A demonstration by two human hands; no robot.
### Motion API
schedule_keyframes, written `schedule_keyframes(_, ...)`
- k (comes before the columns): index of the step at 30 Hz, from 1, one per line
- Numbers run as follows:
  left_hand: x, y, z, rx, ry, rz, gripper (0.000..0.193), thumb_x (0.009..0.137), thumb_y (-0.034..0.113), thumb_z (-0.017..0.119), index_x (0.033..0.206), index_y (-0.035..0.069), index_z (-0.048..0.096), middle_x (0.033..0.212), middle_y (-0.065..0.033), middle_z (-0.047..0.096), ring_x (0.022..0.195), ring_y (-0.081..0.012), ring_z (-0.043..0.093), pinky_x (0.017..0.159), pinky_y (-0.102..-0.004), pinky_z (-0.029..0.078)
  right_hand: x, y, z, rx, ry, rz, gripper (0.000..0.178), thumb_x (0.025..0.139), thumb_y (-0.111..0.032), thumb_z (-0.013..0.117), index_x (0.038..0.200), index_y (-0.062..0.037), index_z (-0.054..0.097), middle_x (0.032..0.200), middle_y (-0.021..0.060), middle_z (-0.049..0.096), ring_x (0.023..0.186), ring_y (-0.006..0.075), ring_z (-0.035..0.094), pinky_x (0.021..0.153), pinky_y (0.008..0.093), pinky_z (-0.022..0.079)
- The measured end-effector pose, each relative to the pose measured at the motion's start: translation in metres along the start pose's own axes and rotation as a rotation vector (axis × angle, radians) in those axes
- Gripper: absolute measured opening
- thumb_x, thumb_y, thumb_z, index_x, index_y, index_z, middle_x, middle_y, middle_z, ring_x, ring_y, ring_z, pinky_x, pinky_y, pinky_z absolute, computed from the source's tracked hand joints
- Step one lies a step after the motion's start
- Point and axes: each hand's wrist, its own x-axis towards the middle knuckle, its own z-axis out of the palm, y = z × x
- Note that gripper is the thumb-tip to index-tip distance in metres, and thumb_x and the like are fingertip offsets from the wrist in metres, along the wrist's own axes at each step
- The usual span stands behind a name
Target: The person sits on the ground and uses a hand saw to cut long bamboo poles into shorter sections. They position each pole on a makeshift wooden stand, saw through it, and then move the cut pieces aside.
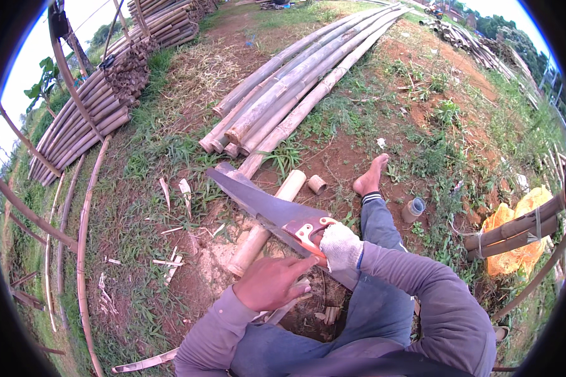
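A handsaw (pixel 255 196) with a wide dark blade lies slantwise across a short bamboo pole (pixel 250 250). My right hand (pixel 341 247), in a white knitted glove, is wrapped round its orange and pale handle. My bare left hand (pixel 271 281) is just left of the handle, fingers stretched toward it and thumb apart. Whether a fingertip touches the handle I cannot tell. Beyond the blade the pole's far end (pixel 291 185) shows. A short cut bamboo ring (pixel 317 184) lies beside that end. Sawdust and splinters cover the soil around the pole.
Long bamboo poles (pixel 308 81) lie in a bundle ahead, one reaching close to the saw tip. Stacked bamboo (pixel 85 122) stands at the left behind bent rails. A cup-like container (pixel 413 210) is near my bare foot (pixel 371 175). An orange net sack (pixel 516 232) hangs by poles at right.
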Motion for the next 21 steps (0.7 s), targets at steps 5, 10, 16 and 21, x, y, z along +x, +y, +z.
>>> schedule_keyframes(5,-0.010,-0.005,0.000,-0.013,0.015,-0.022,0.065,0.091,0.029,0.076,0.149,0.013,0.052,0.110,-0.0149,0.071,0.097,-0.0383,0.070,0.083,-0.0492,0.055,0.051,0.046,-0.013,-0.050,0.073,0.009,0.045,0.090,-0.047,0.067,0.083,-0.0026,0.074,0.074,0.0194,0.071,0.073,0.0390,0.071,0.073,0.0496,0.055)
schedule_keyframes(10,-0.011,-0.014,0.007,-0.037,-0.013,-0.025,0.067,0.090,0.029,0.077,0.150,0.013,0.051,0.112,-0.0136,0.071,0.097,-0.0366,0.071,0.083,-0.0486,0.055,0.107,0.053,-0.025,-0.128,-0.039,0.096,0.037,0.088,-0.040,0.067,0.087,-0.0040,0.075,0.078,0.0191,0.073,0.076,0.0384,0.072,0.076,0.0501,0.056)
schedule_keyframes(16,-0.009,-0.021,0.011,-0.051,0.008,-0.019,0.065,0.088,0.028,0.078,0.144,0.011,0.051,0.105,-0.0154,0.069,0.093,-0.0384,0.072,0.083,-0.0516,0.057,0.161,0.070,-0.036,-0.231,-0.054,0.113,0.034,0.086,-0.037,0.070,0.092,-0.0043,0.075,0.089,0.0175,0.076,0.087,0.0364,0.075,0.081,0.0482,0.058)
schedule_keyframes(21,-0.015,-0.029,0.010,-0.065,-0.008,-0.046,0.065,0.089,0.028,0.077,0.146,0.011,0.050,0.107,-0.0162,0.070,0.094,-0.0386,0.072,0.085,-0.0509,0.056,0.153,0.092,-0.046,-0.232,-0.067,0.260,0.033,0.088,-0.037,0.069,0.095,-0.0056,0.078,0.091,0.0178,0.077,0.088,0.0346,0.076,0.082,0.0476,0.059)
